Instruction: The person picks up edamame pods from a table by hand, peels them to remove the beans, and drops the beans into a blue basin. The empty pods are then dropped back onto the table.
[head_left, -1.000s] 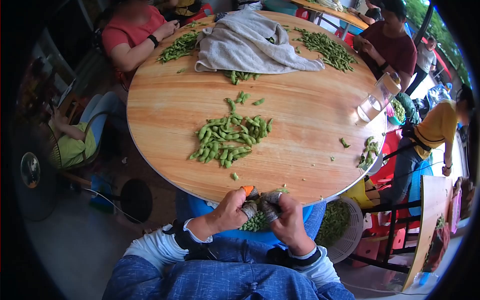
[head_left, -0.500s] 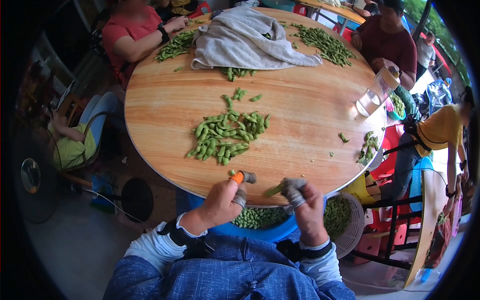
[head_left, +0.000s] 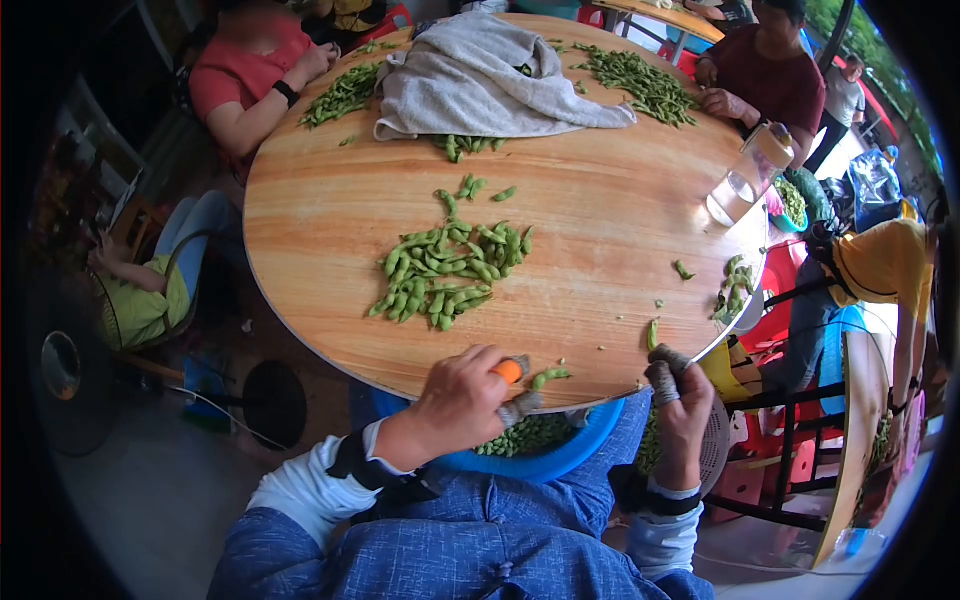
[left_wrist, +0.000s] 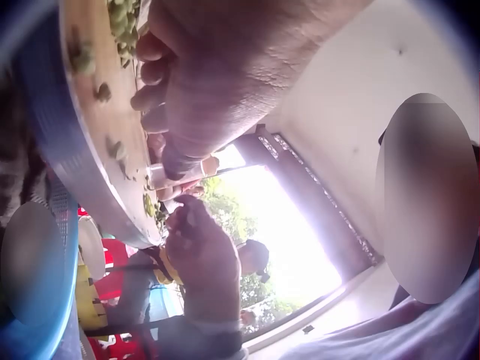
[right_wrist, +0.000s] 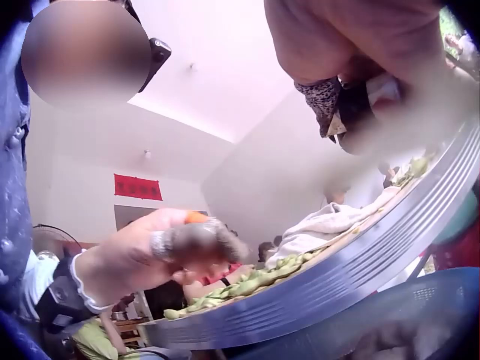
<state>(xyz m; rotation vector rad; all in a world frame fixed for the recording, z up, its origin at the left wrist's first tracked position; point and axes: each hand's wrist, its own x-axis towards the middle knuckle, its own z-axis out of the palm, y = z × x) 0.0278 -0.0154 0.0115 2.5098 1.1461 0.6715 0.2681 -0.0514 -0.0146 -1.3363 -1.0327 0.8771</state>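
Observation:
My left hand (head_left: 452,400) reaches over the near table edge, grey wraps and an orange band on its digits. Its thumb and forefinger stand apart, close to a single edamame pod (head_left: 550,377) on the table. Farther right, my right hand (head_left: 685,412) has a slight gap between its wrapped thumb and forefinger. Another pod (head_left: 653,333) lies just beyond those fingertips, apart from their pinch. In the right wrist view the right hand (right_wrist: 352,52) is blurred. A pile of edamame pods (head_left: 440,270) sits mid-table. Shelled beans (head_left: 525,437) lie in a blue basin (head_left: 560,458) below the edge.
A grey cloth (head_left: 480,80) covers part of the table's far side, with pod heaps beside it. A water bottle (head_left: 745,180) stands at the right rim, above a small group of pods (head_left: 735,288). A pale basket (head_left: 715,445) is beside my right knee. Other people sit around.
My hands were together over the basin, then parted. The right hand has moved right, and a pod now shows past its fingertips. The left hand has moved right toward the single pod.

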